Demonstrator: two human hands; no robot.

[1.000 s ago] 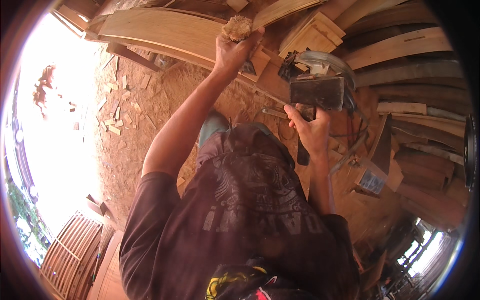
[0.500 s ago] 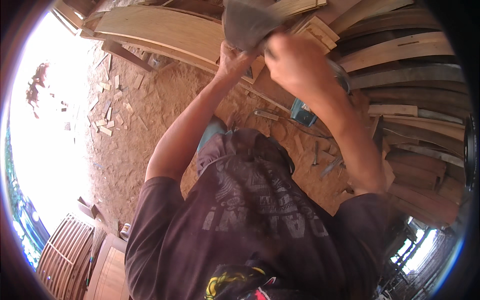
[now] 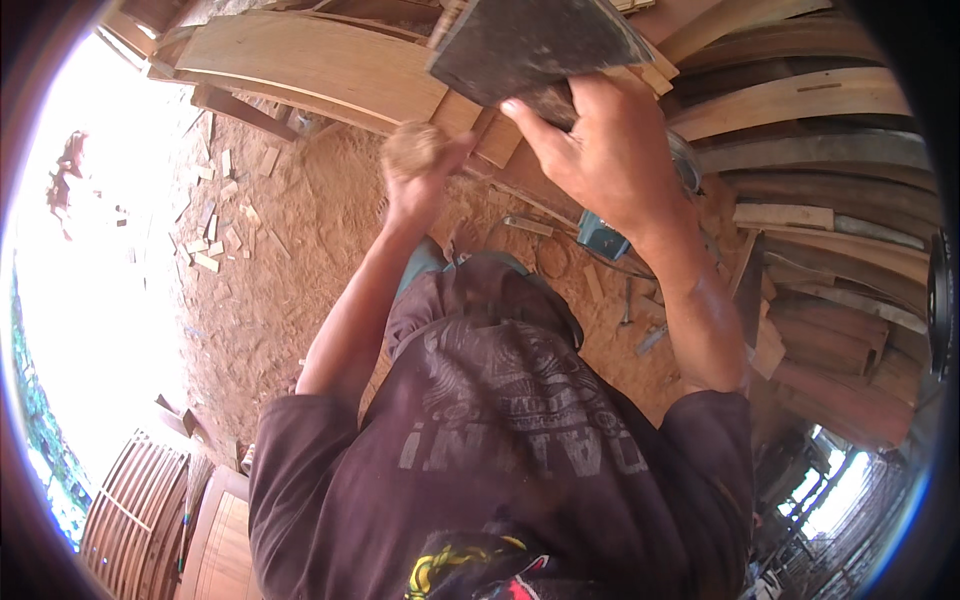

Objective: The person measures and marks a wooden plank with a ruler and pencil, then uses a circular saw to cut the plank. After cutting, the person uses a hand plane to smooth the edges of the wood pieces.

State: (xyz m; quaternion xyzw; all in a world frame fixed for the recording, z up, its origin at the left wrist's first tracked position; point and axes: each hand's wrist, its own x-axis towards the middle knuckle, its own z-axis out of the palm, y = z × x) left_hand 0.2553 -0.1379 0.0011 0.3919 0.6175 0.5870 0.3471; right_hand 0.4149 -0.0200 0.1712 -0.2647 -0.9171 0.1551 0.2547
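Note:
In front of my chest, my right hand (image 3: 615,150) grips a broad dark flat piece (image 3: 535,45), roughly rectangular, by its narrower near end, with the thumb stretched along it. Lower and to the left, my left hand (image 3: 425,195) is smeared by motion. A blurred, rounded tan thing (image 3: 415,150) sits at its fingers; its kind is not clear. The two hands are apart. Behind them lies a workbench with a wide pale curved plank (image 3: 310,65) on it.
A blue-green power tool (image 3: 603,235) lies right of centre, near my right forearm. Curved wooden pieces (image 3: 800,105) are stacked along the right. Wood offcuts (image 3: 207,245) litter the earth floor at left. A slatted wooden frame (image 3: 130,510) stands at the lower left.
My left hand has come away from the dark flat piece, down and to the left, with the tan thing now showing at it. The dark piece has turned, showing more of its face.

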